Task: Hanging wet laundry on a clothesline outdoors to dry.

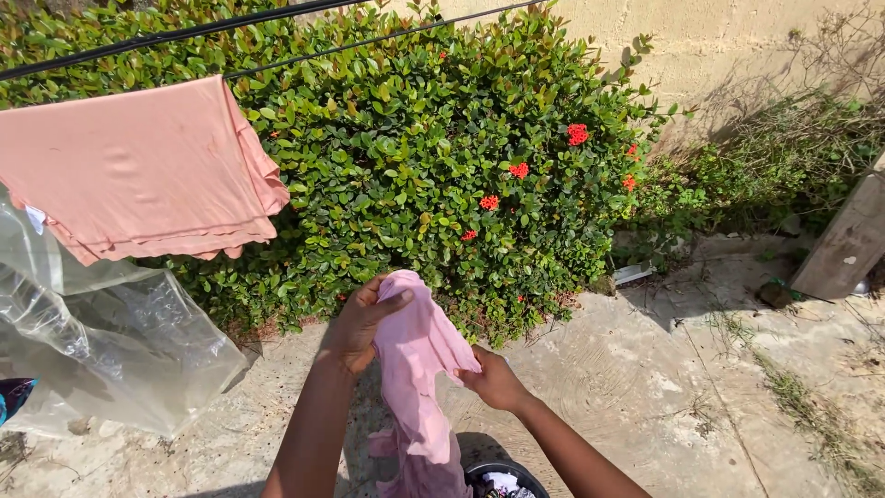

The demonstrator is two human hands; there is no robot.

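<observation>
My left hand (pixel 358 325) grips the top of a light pink garment (pixel 419 369) that hangs down in front of me. My right hand (pixel 493 378) pinches the same garment lower at its right edge. Below my hands, a dark bucket (pixel 507 480) with more laundry shows at the bottom edge. Two clotheslines (pixel 304 57) run across the top left. A salmon-pink cloth (pixel 138 171) is draped over the line at the left.
A clear plastic sheet (pixel 101 341) hangs at the left. A green bush with red flowers (pixel 461 157) stands straight ahead against a beige wall (pixel 737 46). The ground is rough concrete (pixel 664 387). A wooden plank (pixel 848 240) leans at the right.
</observation>
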